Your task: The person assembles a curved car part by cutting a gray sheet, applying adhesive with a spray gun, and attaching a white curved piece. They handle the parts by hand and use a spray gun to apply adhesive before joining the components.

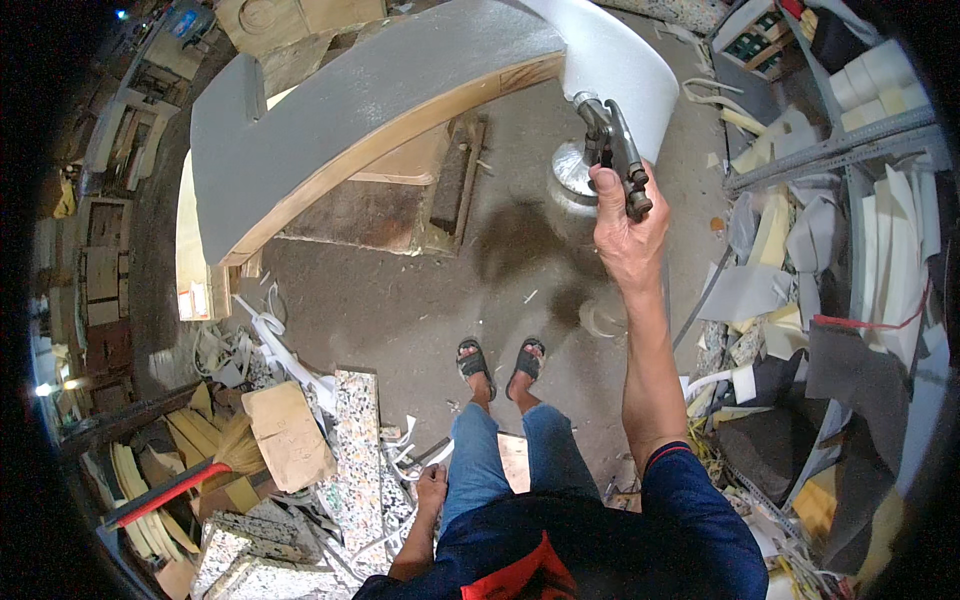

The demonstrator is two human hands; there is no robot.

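Observation:
My right hand (632, 240) grips a metal spray gun (602, 135) by its handle, arm stretched out ahead. A round silvery cup (574, 172) hangs under the gun. Its nozzle is close to a white foam sheet (630, 70) at the right end of a large curved piece. That piece is a wooden furniture frame (400, 128) topped with grey foam (390, 75), arching from the far middle to the left. Low beside my left thigh is my left hand (431, 488), its fingers curled; anything inside them is hidden.
Foam scraps (775, 260) crowd a metal rack (835, 150) on the right. Speckled foam blocks (357, 440), white strips, a cardboard piece (288, 435) and a red-handled broom (170, 495) lie at lower left. A wooden box (350, 220) stands beneath the curved frame.

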